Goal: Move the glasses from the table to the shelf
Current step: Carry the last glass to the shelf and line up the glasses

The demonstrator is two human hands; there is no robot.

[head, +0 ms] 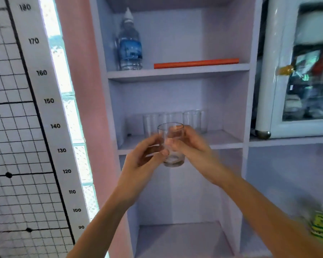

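Both hands are closed on 1 clear, straight-sided drinking glass [172,144], held upright in the air. The left hand [147,157] wraps its left side with the thumb across the front wall; the right hand [189,146] pinches the right side, fingertips near the rim. The glass sits between the 2 hands, in front of the front edge of the middle board of a pale lilac open shelf unit [181,144], not yet resting on it.

Just beyond the hands, toward the back of that board, stand several more clear glasses [191,120] in a row; motion blur makes the exact count hard to tell, though at least 3 show. Above the hands, on the next board up, stand a clear plastic water bottle with a blue label [130,45] and a long orange bar [196,63] lying flat. To the left of the hands runs a white height chart with black numbers [50,101]; to the right is a white glass-fronted cabinet [295,71].

The step in hand looks like the set-down. It probably goes best by carrying the glass level over the board's edge, lowering it onto the bare patch in front of the row, and keeping it clear of the standing glasses so none gets knocked. Releasing only once the base sits flat should avoid a tip.
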